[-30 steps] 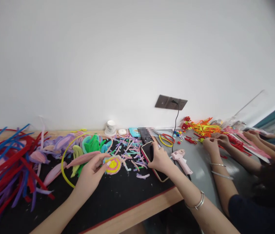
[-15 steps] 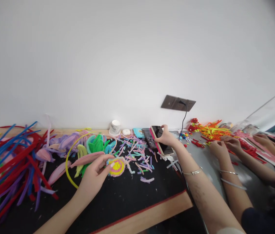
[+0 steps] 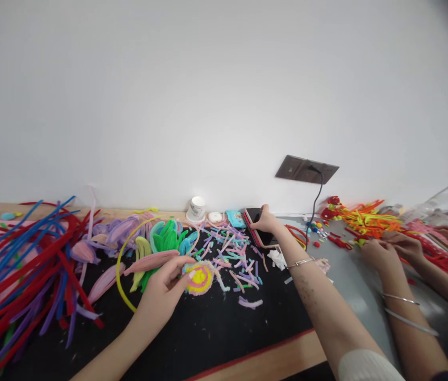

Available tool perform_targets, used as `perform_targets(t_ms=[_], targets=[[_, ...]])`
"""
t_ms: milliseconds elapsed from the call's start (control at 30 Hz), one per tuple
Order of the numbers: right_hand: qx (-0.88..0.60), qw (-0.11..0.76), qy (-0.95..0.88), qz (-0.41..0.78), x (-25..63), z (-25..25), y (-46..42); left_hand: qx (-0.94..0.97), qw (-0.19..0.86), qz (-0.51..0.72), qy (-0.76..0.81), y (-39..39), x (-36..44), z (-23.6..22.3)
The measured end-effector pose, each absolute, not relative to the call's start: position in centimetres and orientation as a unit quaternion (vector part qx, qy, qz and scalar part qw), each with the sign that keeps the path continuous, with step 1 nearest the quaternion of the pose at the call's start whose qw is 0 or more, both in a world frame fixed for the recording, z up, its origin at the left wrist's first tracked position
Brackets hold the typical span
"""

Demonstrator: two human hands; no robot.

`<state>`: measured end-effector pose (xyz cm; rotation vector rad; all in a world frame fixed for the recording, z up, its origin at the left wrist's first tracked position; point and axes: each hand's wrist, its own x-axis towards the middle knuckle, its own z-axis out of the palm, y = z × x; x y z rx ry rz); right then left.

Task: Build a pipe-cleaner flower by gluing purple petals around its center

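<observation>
- So the fuzzy yellow-and-pink spiral disc (image 3: 200, 279) is up front, over the black mat (image 3: 227, 336), with a pale fuzzy trim round its rim.
- Left hand (image 3: 162, 291) has it pinched by its left edge, thumb on top. Can't see the fingers underneath.
- Pastel pipe-cleaner snippets (image 3: 234, 246) are scattered all over the mat just beyond it.
- Right hand (image 3: 269, 222) is reaching out near the wall, thumb and fingers clasped across a phone (image 3: 266, 241) in a pink-edged case. Can't tell if the phone is fully resting on anything.
- Left of the disc: a pink fuzzy petal (image 3: 152, 262), a green fuzzy bundle (image 3: 166, 236) and a yellow hoop (image 3: 119, 275), then a big tangle of red, blue and purple pipe cleaners (image 3: 49, 251).
- Along the back there's a paper cup (image 3: 197, 207), a small white case (image 3: 215, 217) and a blue packet (image 3: 235, 218).
- Surface is wood with a red-edged mat, and a shiny gray tabletop (image 3: 347, 270) joins on the right, where another person's hands (image 3: 378, 256) are at orange and yellow pipe cleaners (image 3: 370, 219).
- Room-wise, plain white wall (image 3: 208, 106), dark socket panel (image 3: 307, 169), black cable (image 3: 315, 206) plugged in.
</observation>
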<state>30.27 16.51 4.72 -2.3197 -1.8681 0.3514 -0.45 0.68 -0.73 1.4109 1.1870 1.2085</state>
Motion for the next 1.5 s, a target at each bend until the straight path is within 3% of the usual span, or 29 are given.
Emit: perform_targets(t_ms=[533,733,833,900,967,1500], targets=[[-0.773,0.072,-0.62,0.11,29.8,4.7,16.6,0.569,0.46,0.486,0.479,0.6,-0.3,-0.7],[-0.737,0.165,-0.652,0.058,27.2,6.5,11.9,0.564,0.469,0.493,0.468,0.6,-0.3,-0.6],[-0.57,0.305,-0.731,0.22,23.9,6.6,7.5,0.56,0.461,0.501,0.472,0.7,-0.3,-0.9],[-0.482,0.296,-0.749,0.346,21.6,5.8,4.8,0.553,0.463,0.51,0.469,0.8,-0.3,-1.2],[-0.442,0.298,-0.747,0.397,19.8,4.6,3.0,0.549,0.464,0.518,0.464,0.9,-0.3,-1.2],[-0.417,0.402,-0.691,0.433,18.6,1.1,1.7,0.552,0.477,0.522,0.441,0.6,-0.1,-0.9]])
